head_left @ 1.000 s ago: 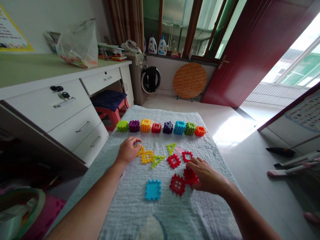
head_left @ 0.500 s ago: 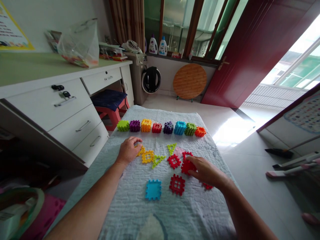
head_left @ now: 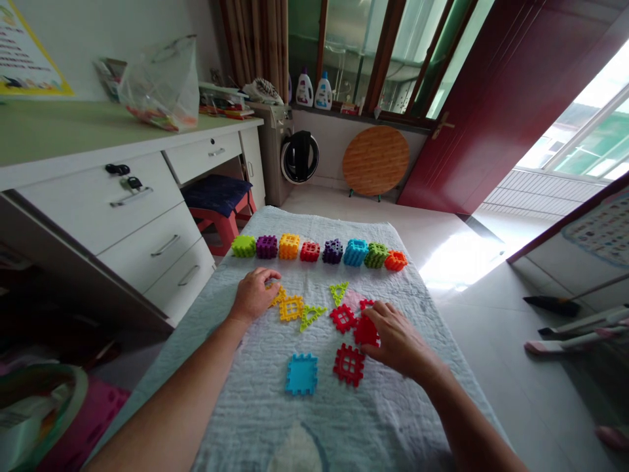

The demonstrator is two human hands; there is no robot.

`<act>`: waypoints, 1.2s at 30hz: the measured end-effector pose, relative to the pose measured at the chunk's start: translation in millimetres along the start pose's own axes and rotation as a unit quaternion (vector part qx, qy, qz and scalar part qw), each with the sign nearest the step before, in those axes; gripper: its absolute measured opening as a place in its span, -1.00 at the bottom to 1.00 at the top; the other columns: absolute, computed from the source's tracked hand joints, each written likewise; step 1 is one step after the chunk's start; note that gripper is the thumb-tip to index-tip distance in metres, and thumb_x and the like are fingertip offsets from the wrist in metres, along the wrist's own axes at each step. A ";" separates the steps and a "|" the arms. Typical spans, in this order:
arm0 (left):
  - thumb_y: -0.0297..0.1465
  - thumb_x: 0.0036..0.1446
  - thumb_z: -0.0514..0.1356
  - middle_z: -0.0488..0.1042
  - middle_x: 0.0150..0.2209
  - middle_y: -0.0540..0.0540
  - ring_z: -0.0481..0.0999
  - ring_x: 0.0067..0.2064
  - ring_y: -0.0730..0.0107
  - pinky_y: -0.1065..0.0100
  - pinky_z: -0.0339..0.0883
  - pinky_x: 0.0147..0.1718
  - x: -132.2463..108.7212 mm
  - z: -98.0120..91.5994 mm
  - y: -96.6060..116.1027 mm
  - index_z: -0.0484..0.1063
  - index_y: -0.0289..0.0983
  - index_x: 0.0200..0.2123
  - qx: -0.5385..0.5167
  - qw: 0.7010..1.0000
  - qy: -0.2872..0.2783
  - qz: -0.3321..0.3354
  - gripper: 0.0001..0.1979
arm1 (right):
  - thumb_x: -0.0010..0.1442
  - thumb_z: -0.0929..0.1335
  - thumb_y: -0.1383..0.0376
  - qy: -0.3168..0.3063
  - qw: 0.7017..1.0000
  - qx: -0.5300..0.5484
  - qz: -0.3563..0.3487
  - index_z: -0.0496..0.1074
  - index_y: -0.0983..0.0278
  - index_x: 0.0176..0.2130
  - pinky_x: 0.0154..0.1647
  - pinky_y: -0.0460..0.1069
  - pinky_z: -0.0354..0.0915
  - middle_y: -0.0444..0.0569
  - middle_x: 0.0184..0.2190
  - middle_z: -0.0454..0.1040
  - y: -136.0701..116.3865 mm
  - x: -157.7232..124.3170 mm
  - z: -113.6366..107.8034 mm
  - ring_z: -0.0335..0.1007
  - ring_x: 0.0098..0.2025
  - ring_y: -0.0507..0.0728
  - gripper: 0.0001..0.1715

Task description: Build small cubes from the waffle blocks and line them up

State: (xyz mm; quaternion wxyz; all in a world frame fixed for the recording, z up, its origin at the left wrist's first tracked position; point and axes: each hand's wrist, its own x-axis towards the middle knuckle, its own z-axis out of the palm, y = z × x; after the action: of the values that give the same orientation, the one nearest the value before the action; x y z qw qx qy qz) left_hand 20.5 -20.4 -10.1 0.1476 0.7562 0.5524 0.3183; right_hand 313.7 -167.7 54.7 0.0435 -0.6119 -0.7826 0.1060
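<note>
On a pale quilted cloth [head_left: 324,419] lie flat plastic tiles: a blue square [head_left: 301,374], a red grid square [head_left: 348,364], another red square [head_left: 343,318], a yellow square [head_left: 291,307] and two green triangles [head_left: 338,292]. My right hand [head_left: 396,341] is curled over a red tile [head_left: 366,331], its fingers pinching it. Curled beside the yellow square, my left hand [head_left: 254,296] rests on a yellow tile at its fingertips. A row of coloured cubes [head_left: 319,250] stands along the far edge.
A white desk with drawers [head_left: 122,216] stands left, a red stool [head_left: 221,219] under it. Beyond the cloth are a tiled floor, a round wooden board [head_left: 376,159] against the wall and a dark red door [head_left: 491,98]. Brooms [head_left: 565,308] lie at right.
My right hand carried the red tile from the near right up toward the other red tiles in the middle. The left hand stayed put.
</note>
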 end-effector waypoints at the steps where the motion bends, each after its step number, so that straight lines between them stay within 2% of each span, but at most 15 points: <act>1: -0.34 -0.04 0.10 0.46 -0.27 -0.08 0.43 -0.23 0.27 0.30 0.31 -0.16 0.0 -0.1 0.0 0.46 -0.24 -0.32 0.001 1.000 -0.001 -0.002 -0.78 | -0.03 0.42 0.19 -0.005 1.000 -0.003 -0.003 0.35 0.24 -0.10 -0.10 0.06 0.15 0.03 -0.20 0.34 -0.5 0.5 -0.7 0.19 -0.14 0.20 -0.53; 5: -0.34 -0.04 0.10 0.47 -0.27 -0.08 0.43 -0.22 0.27 0.30 0.31 -0.17 0.0 -0.3 0.0 0.46 -0.24 -0.32 0.003 1.000 -0.001 -0.005 -0.79 | -0.02 0.40 0.24 -0.007 0.999 -0.017 -0.032 0.37 0.24 -0.14 -0.12 0.06 0.12 0.01 -0.24 0.34 -3.7 6.7 -9.7 0.19 -0.17 0.19 -0.61; 9: -0.34 -0.04 0.10 0.47 -0.27 -0.08 0.44 -0.22 0.26 0.30 0.31 -0.16 0.1 -0.2 -0.7 0.46 -0.24 -0.33 -0.004 1.000 -0.001 -0.002 -0.79 | -0.04 0.38 0.33 0.008 0.996 -0.006 -0.088 0.35 0.23 -0.10 -0.10 0.05 0.12 0.02 -0.17 0.33 -10.5 23.6 -20.5 0.17 -0.13 0.19 -0.56; 12: -0.35 -0.04 0.10 0.47 -0.27 -0.08 0.44 -0.22 0.27 0.30 0.32 -0.16 -0.1 -0.1 -1.2 0.46 -0.24 -0.33 -0.010 1.000 -0.001 -0.003 -0.79 | -0.06 0.38 0.37 -0.010 0.993 0.001 -0.116 0.35 0.23 -0.10 -0.12 0.05 0.13 0.02 -0.14 0.32 -15.4 38.2 -18.9 0.17 -0.12 0.18 -0.55; 15: -0.35 -0.03 0.10 0.46 -0.27 -0.08 0.45 -0.22 0.27 0.31 0.32 -0.17 -0.2 0.1 -1.1 0.46 -0.24 -0.32 -0.012 1.000 -0.002 -0.004 -0.80 | -0.05 0.37 0.38 -0.040 0.993 0.000 -0.114 0.37 0.22 -0.09 -0.12 0.05 0.14 0.03 -0.14 0.33 -16.8 47.3 -9.5 0.18 -0.12 0.18 -0.54; 19: -0.37 -0.02 0.11 0.47 -0.27 -0.08 0.44 -0.22 0.27 0.30 0.32 -0.18 -0.1 0.8 -0.8 0.47 -0.24 -0.32 -0.006 1.000 0.000 -0.004 -0.81 | -0.01 0.35 0.35 -0.047 0.993 0.006 -0.112 0.36 0.24 -0.04 -0.10 0.04 0.16 0.05 -0.12 0.33 -14.8 50.7 -1.4 0.19 -0.12 0.18 -0.53; 27: -0.37 -0.02 0.11 0.47 -0.27 -0.08 0.44 -0.21 0.27 0.29 0.32 -0.16 -0.6 0.5 -1.1 0.46 -0.24 -0.32 -0.005 1.000 0.004 -0.005 -0.81 | -0.05 0.38 0.37 -0.067 0.986 -0.003 -0.150 0.34 0.19 -0.02 -0.10 0.05 0.18 0.02 -0.09 0.33 -12.8 58.0 -3.3 0.20 -0.09 0.19 -0.46; 36: -0.38 -0.02 0.12 0.47 -0.26 -0.07 0.44 -0.20 0.27 0.30 0.32 -0.14 -0.8 -3.1 3.6 0.46 -0.22 -0.32 -0.001 1.000 -0.003 -0.012 -0.82 | -0.11 0.37 0.41 -0.079 0.988 0.002 -0.132 0.31 0.26 -0.07 -0.13 0.04 0.19 0.03 -0.15 0.32 -13.8 57.5 -5.3 0.22 -0.11 0.17 -0.47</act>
State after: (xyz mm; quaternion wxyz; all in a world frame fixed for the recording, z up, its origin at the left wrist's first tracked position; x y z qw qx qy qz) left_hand 21.0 -22.9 -5.9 0.1541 0.7502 0.5608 0.3146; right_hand 287.5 -114.7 59.3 -0.0036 -0.4926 -0.8574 0.1492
